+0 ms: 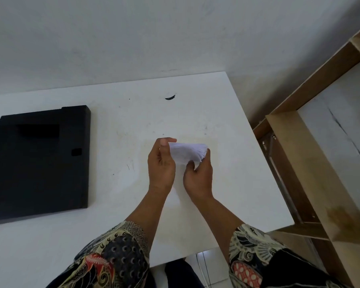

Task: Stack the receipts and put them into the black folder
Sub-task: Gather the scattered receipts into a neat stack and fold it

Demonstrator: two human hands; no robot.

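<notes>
Receipts [186, 153], a small sheaf of thin white paper slips with their right-hand edges fanned out in soft layers, are held just above the middle of the white bench [121, 125]. Both hands are close together and clamped on the sheaf: the left hand [161, 163] curls its fingers over the far left end with the thumb against the near face, and the right hand [199, 173] pinches the near right corner, its fingertips along the fanned edges. The black folder [40, 161] lies flat and closed at the left of the bench, well apart from the hands; it is a matte, box-like rectangle with stepped far corners and a small raised square tab on its top. The bench surface is smooth but scuffed, with a dark curved mark [170, 97] near its far edge. Patterned batik sleeves [121, 254] cover both forearms. Bare wooden shelving [312, 146] with flat, tan panels stands at the right.
</notes>
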